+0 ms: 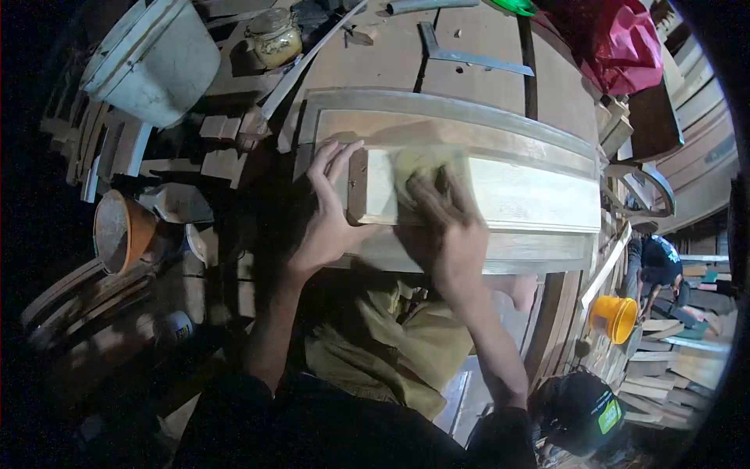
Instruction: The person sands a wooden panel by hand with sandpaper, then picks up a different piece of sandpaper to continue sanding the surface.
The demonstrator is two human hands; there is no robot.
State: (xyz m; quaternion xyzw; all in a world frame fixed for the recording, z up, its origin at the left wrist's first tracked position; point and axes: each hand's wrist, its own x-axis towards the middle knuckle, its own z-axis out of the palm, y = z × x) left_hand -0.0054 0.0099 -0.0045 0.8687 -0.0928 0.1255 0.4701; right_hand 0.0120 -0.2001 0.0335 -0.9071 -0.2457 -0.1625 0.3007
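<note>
A pale wooden board (539,194) with a darker end face lies across a larger framed wooden panel (312,117). My left hand (328,207) braces the board's left end, with fingers along the far side and the thumb at the near edge. My right hand (449,223) presses a yellowish sheet of sandpaper (406,160) flat on the board's top face. The sheet and the fingertips are smeared by motion. Part of the panel is hidden under the board and my hands.
A metal square (480,61) lies beyond the panel. To the left stand a white bucket (168,66), a glass jar (273,39) and an orange container (121,230). At right are a pink bag (625,47), a yellow bucket (614,319) and two people, one (578,410) close by.
</note>
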